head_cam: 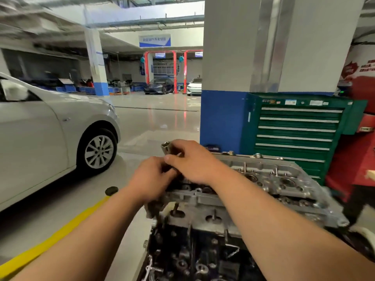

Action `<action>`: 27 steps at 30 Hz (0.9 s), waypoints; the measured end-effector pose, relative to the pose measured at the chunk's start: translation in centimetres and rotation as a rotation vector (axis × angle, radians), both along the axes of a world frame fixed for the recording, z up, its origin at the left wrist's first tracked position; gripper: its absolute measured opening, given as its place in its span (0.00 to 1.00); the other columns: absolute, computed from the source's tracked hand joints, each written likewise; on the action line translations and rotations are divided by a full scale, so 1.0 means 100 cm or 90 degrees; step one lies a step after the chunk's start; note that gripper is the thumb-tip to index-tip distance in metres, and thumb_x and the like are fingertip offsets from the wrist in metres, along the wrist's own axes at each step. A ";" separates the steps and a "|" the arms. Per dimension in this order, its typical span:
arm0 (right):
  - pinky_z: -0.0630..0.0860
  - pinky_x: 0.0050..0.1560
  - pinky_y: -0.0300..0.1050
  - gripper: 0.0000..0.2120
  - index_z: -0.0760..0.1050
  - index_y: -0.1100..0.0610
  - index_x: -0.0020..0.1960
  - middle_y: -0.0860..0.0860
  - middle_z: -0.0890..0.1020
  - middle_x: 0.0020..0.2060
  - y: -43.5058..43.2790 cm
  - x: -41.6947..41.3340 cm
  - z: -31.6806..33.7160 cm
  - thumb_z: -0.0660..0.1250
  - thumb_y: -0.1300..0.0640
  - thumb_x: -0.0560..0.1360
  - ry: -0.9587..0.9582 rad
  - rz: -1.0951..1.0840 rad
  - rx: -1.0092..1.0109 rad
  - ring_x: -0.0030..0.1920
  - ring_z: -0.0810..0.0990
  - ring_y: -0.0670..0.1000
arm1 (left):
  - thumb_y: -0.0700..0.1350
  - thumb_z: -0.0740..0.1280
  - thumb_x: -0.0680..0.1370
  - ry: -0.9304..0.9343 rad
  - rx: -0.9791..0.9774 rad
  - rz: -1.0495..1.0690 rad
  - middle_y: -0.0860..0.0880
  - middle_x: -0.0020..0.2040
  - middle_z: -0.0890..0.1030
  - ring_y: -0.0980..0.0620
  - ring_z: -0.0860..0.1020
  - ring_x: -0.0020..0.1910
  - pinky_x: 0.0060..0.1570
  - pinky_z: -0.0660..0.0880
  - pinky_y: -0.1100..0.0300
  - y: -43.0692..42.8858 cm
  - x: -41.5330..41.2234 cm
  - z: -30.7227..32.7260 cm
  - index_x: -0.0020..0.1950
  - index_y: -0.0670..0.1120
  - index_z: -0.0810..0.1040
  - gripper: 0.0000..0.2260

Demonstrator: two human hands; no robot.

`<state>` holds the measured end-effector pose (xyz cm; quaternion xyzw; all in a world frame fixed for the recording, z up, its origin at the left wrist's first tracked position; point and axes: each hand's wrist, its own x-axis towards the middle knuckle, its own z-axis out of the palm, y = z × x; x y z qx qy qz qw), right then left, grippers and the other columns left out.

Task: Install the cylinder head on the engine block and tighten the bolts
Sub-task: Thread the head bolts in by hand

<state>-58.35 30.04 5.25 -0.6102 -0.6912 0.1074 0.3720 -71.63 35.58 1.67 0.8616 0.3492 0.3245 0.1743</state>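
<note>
In the head view, the cylinder head [274, 179] sits on the engine block [203, 250], near and right of centre. Over its left end the right grip [190, 161] pinches a steel socket tool [166, 148], and the left grip [151, 179] curls round its lower part. The tool looks rigid, smooth and possibly oily, so it is best held by the shank.

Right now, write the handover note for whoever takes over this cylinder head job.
Right hand grips a socket, open end up, above the left end of the cylinder head.
Left hand curls round the socket's lower end, which is mostly hidden.
The cylinder head sits on the engine block.
Done: head placed.
Left: tighten the bolts; whether any are already tight cannot be told.
</note>
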 end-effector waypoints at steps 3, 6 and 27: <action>0.67 0.38 0.35 0.02 0.75 0.49 0.47 0.43 0.79 0.41 0.007 -0.011 -0.003 0.65 0.51 0.77 0.026 -0.028 0.058 0.41 0.76 0.43 | 0.49 0.65 0.79 -0.021 0.005 -0.021 0.64 0.36 0.77 0.69 0.76 0.37 0.33 0.67 0.75 0.005 -0.011 0.000 0.45 0.59 0.75 0.05; 0.69 0.36 0.39 0.05 0.74 0.48 0.42 0.43 0.79 0.37 0.012 -0.013 -0.004 0.65 0.51 0.77 0.075 -0.050 0.073 0.37 0.76 0.43 | 0.50 0.68 0.77 -0.100 -0.044 -0.012 0.61 0.42 0.82 0.68 0.78 0.42 0.37 0.68 0.76 0.012 -0.016 -0.003 0.48 0.54 0.80 0.02; 0.74 0.41 0.41 0.06 0.72 0.47 0.45 0.46 0.79 0.41 0.032 -0.018 -0.033 0.68 0.46 0.75 0.167 0.012 0.026 0.42 0.77 0.46 | 0.46 0.71 0.73 -0.152 -0.100 0.020 0.55 0.37 0.83 0.60 0.80 0.37 0.38 0.75 0.63 0.015 -0.021 -0.010 0.38 0.56 0.79 0.06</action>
